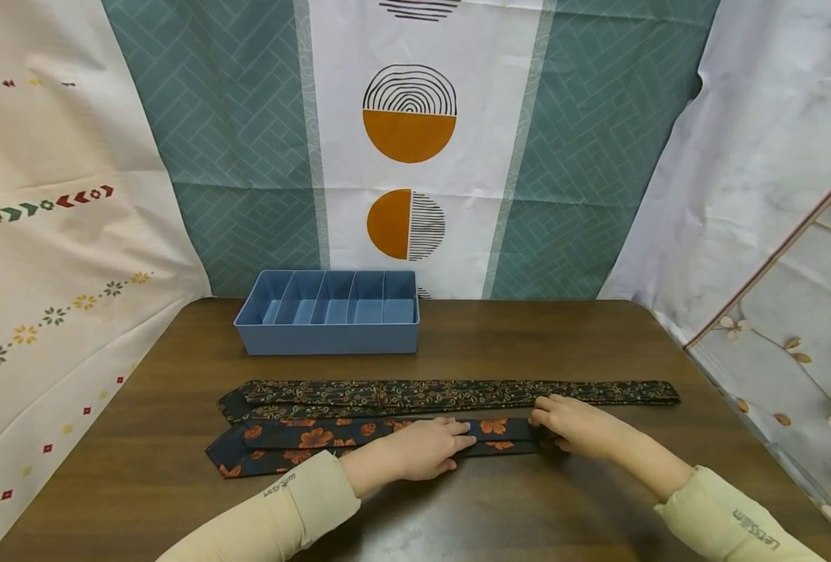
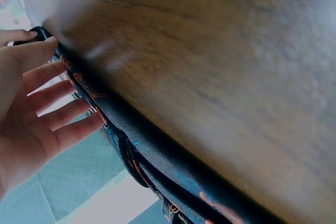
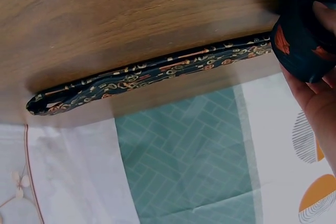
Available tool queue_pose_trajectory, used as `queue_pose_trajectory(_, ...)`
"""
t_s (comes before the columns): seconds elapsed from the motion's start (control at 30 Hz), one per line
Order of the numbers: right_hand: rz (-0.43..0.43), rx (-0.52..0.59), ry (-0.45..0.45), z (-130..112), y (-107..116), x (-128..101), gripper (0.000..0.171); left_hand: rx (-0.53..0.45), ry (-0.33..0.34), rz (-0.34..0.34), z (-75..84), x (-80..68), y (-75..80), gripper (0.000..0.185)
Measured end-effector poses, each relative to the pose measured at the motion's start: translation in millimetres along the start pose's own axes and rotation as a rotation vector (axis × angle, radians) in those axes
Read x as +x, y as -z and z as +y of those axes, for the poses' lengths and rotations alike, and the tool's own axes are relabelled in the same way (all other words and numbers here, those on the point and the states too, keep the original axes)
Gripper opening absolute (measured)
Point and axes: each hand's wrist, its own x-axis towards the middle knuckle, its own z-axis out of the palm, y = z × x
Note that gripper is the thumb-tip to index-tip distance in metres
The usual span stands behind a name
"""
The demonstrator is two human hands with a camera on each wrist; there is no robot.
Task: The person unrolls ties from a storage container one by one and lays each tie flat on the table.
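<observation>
A dark navy necktie (image 1: 261, 462) with orange flowers lies doubled across the table, its pointed ends to the left. My left hand (image 1: 424, 449) rests on its middle part; in the left wrist view that hand's fingers look extended along the tie's edge. At the tie's right end, my right hand (image 1: 578, 425) holds the doubled fabric, bent round into a loop or roll (image 3: 296, 45). The thumb reaches inside that loop in the right wrist view. Just behind lies a second necktie (image 1: 457, 393), black with a small gold and rust pattern, also doubled and flat.
A blue tray (image 1: 331, 340) with several narrow compartments stands at the back left of the brown wooden table (image 1: 527, 336). Patterned cloths hang behind the table (image 1: 598, 156) and along both sides.
</observation>
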Motion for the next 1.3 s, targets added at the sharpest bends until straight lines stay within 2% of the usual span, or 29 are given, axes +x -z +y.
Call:
queue_pose_trajectory(0.3,-0.015,-0.004,-0.032,0.1,3.6,-7.4,0.042,-0.029,0.021,0.006,1.8,3.4,0.4,0.049)
queue_pose_trajectory(0.47,-0.004,-0.005,-0.046,0.1,3.5,-11.6,0.042,-0.008,0.027,0.007,3.0,5.8,6.0,0.047)
queue_pose_trajectory(0.7,0.022,-0.007,-0.052,5.5,-0.4,-18.8,0.036,-0.053,0.052,-0.009,3.0,7.4,11.8,0.043)
queue_pose_trajectory(1.1,0.03,0.021,-0.073,12.8,-1.8,-23.0,0.039,-0.094,0.089,-0.012,-2.5,13.1,13.0,0.04)
queue_pose_trajectory(1.3,0.022,0.02,-0.063,14.2,-1.0,-24.0,0.041,-0.063,0.064,-0.02,-1.7,19.9,15.9,0.046)
